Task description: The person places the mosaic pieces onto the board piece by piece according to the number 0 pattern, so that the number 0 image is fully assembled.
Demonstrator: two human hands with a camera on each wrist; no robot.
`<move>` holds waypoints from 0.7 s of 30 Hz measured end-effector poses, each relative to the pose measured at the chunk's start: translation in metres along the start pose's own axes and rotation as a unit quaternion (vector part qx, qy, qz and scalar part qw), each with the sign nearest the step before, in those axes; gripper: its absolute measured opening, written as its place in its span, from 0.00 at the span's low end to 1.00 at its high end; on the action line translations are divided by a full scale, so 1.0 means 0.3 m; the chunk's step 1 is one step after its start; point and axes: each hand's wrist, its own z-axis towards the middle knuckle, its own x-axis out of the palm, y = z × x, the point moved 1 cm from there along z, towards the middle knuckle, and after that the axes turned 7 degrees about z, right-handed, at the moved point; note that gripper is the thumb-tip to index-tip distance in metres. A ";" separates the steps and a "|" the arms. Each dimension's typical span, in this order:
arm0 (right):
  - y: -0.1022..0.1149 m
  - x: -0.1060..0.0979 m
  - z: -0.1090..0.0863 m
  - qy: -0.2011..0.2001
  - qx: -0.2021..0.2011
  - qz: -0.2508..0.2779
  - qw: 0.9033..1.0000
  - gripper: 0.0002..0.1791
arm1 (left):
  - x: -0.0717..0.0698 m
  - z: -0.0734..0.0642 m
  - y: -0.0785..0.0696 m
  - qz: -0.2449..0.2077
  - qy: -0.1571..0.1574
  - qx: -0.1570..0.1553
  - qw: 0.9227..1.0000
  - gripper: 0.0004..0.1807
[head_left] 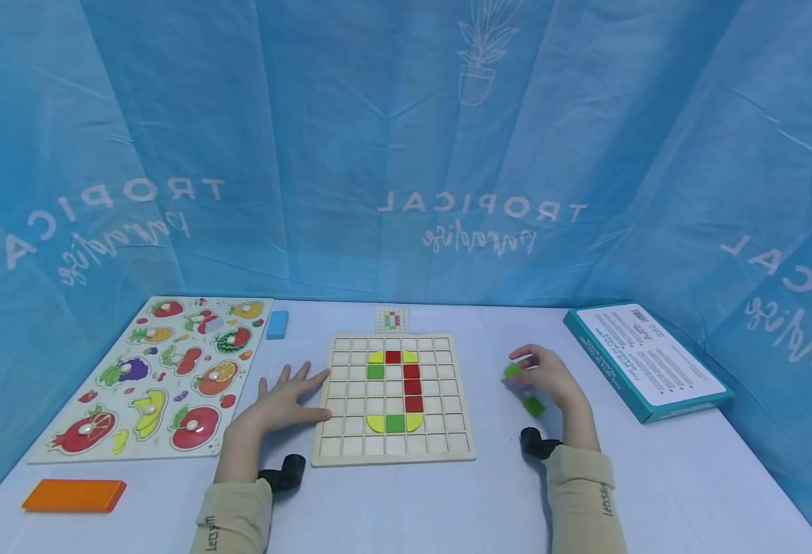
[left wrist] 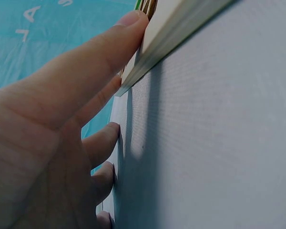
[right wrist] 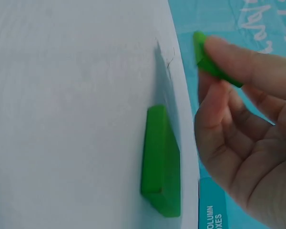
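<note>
A wooden grid board (head_left: 393,460) lies in the middle of the white table. In its squares sit several red tiles (head_left: 412,387), two green tiles (head_left: 395,424) and several rounded yellow tiles (head_left: 415,422). My left hand (head_left: 282,405) has its fingers spread, thumb and index finger touching the board's left edge; the other fingertips rest on the table in the left wrist view. To the right of the board, my right hand (head_left: 551,375) pinches a small green tile (right wrist: 209,62) between thumb and fingers, raised over the table. Another green tile (right wrist: 157,157) lies on the table beneath that hand.
Behind the board lies a small pattern card (head_left: 392,319). Along the left are a fruit puzzle board (head_left: 128,323), a blue block (head_left: 277,325) and an orange block (head_left: 75,495). A teal box (head_left: 644,358) lies at the right, and a blue curtain (head_left: 322,154) hangs behind the table.
</note>
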 end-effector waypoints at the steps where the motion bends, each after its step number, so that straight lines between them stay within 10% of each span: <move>1: 0.003 0.002 0.003 -0.004 0.001 0.010 1.000 0.21 | 0.000 0.000 -0.001 0.001 0.000 0.000 1.000 0.46; 21: 0.092 0.077 0.007 -0.030 0.016 0.107 0.994 0.19 | 0.003 0.001 0.003 0.002 -0.002 0.001 1.000 0.47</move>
